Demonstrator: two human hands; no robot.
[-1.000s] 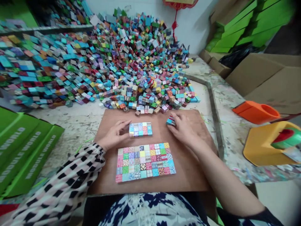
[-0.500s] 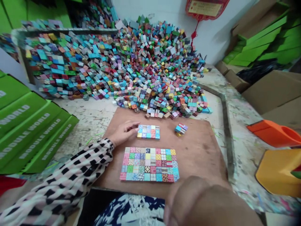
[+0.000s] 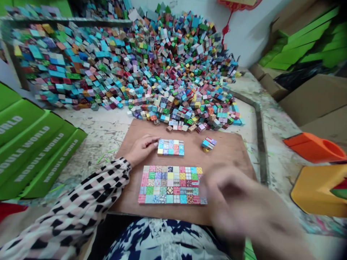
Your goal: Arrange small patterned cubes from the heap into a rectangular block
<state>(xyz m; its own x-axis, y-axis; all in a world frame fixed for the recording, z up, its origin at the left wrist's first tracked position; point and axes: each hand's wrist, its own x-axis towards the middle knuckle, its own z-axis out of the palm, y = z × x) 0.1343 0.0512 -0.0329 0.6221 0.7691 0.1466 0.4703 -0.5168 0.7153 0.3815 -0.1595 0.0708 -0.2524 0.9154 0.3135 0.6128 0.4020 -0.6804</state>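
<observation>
My left hand (image 3: pixel 142 148) rests on the brown board (image 3: pixel 230 155), its fingertips against the left end of a small block of patterned cubes (image 3: pixel 171 147). Nearer me lies a larger flat rectangle of cubes (image 3: pixel 171 184), several rows deep. A little loose cluster of cubes (image 3: pixel 208 143) sits on the board to the right. My right hand (image 3: pixel 238 202) is a motion-blurred shape over the board's near right part, beside the large rectangle; its fingers look spread but are too smeared to judge.
A huge heap of coloured cubes (image 3: pixel 168 65) covers the back of the table. Green "MODULE WORLD" boxes (image 3: pixel 32 151) lie at the left. Orange (image 3: pixel 314 148) and yellow (image 3: pixel 317 191) plastic containers stand at the right, with cardboard boxes (image 3: pixel 317 97) behind.
My right hand left the small loose cluster, pulled back toward me, and now sweeps blurred over the board's near right. My left hand stays at the small block.
</observation>
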